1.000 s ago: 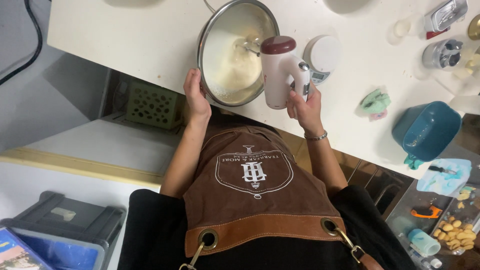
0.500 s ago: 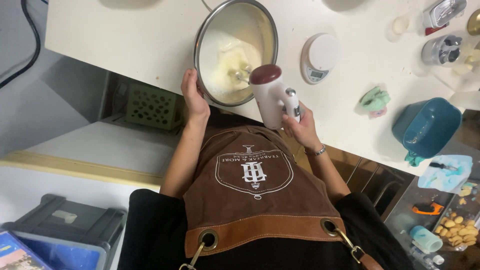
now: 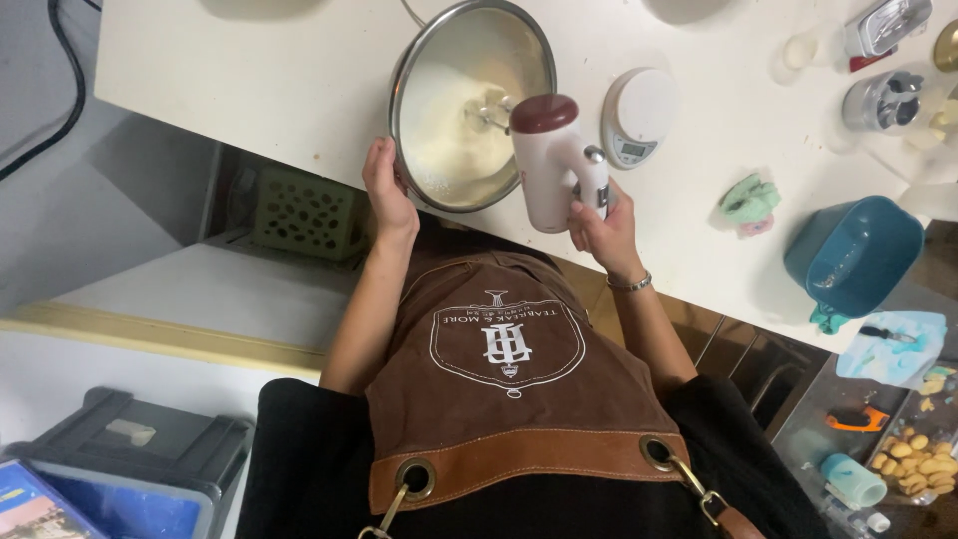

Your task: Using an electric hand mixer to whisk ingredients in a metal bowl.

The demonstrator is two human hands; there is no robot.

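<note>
Right hand [image 3: 601,228] is wrapped tight round the handle of a white hand mixer [image 3: 552,165] w/ a dark red cap, fingers curled shut on it, a bracelet at the wrist. Mixer tilts in over the near rim of the steel bowl [image 3: 469,100], beaters [image 3: 486,108] down in the pale cream mix [image 3: 449,140]. Left hand [image 3: 387,192] clamps the bowl's near-left rim, thumb hooked over the edge, fingers on the outside wall. Bowl sits at the near edge of the white counter [image 3: 269,90], tipped a bit toward the person. Just right of the bowl, behind the mixer: a small round white kitchen scale [image 3: 639,115]. Further right, a green crumpled cloth [image 3: 750,200], then a blue tub [image 3: 853,255] at the counter's right end. Top right corner has a few metal bits and jars, too small to tell apart. Below the hands, a brown apron [image 3: 509,369] w/ a white crest and tan leather band. Under the counter on the left, a green lattice crate [image 3: 304,212]; bottom left, a grey-lidded bin [image 3: 130,449].
</note>
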